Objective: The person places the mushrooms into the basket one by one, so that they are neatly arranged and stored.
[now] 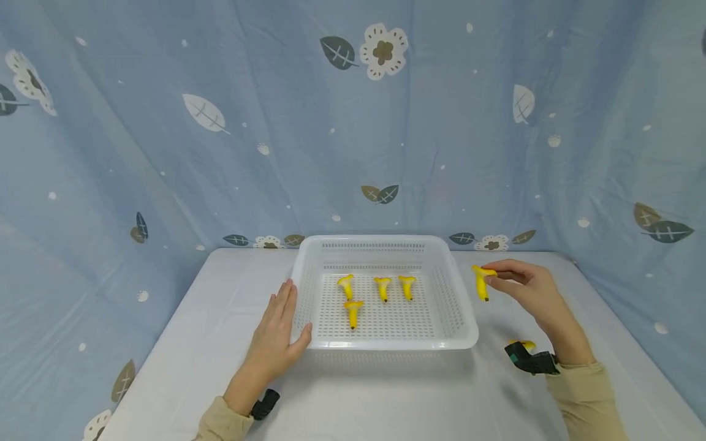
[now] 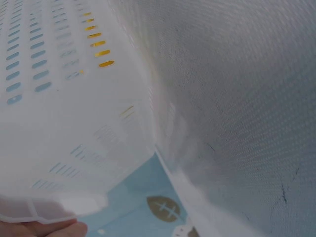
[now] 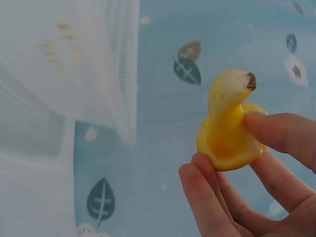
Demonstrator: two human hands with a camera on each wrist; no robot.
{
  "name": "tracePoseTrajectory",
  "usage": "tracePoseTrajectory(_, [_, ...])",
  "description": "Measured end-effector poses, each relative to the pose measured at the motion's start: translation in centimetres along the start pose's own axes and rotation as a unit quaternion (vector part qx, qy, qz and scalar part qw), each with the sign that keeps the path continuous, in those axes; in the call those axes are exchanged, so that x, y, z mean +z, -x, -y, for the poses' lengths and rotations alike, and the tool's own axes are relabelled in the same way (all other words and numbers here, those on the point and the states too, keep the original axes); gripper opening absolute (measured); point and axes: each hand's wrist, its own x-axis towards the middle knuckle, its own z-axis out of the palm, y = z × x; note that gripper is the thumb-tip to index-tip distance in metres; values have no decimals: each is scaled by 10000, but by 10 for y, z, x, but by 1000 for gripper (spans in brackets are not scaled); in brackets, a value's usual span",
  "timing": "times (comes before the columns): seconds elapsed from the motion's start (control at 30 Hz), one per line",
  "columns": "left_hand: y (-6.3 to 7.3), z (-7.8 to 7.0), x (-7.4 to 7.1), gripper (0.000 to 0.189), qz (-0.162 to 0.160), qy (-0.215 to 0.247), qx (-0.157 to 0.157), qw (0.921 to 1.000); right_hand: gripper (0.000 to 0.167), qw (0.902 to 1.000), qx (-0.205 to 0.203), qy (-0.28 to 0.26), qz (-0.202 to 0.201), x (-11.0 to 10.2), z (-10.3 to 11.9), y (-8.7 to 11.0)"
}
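My right hand [image 1: 526,288] pinches a yellow mushroom [image 1: 482,283] between thumb and fingers, just right of the white basket [image 1: 391,343]. In the right wrist view the mushroom [image 3: 229,123] shows a flared cap and a curved stem with a dark tip. Against the basket's left side lies my left hand [image 1: 276,340], fingers extended along the rim and thumb at the front left corner. Several similar yellow mushrooms [image 1: 353,313] lie on the perforated basket floor. Only fingertips [image 2: 64,229] of the left hand show in its wrist view, beside the rim.
One more yellow mushroom [image 1: 525,344] rests on the white table [image 1: 386,404] behind the right wrist camera [image 1: 531,359], partly hidden. A blue patterned curtain [image 1: 353,135] hangs behind the table and along its sides.
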Motion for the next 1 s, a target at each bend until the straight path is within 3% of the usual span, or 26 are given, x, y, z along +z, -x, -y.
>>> tracePoseTrajectory(0.23, [0, 0, 0, 78, 41, 57, 12, 10000, 37, 9991, -162, 298, 257, 8, 25, -15])
tracePoseTrajectory(0.67, [0, 2, -1, 79, 26, -6, -14, 10000, 35, 9939, -180, 273, 1054, 35, 58, -42])
tracePoseTrajectory(1.0, [0, 2, 0, 79, -5, 4, -7, 10000, 24, 9850, -267, 611, 1589, 59, 70, -63])
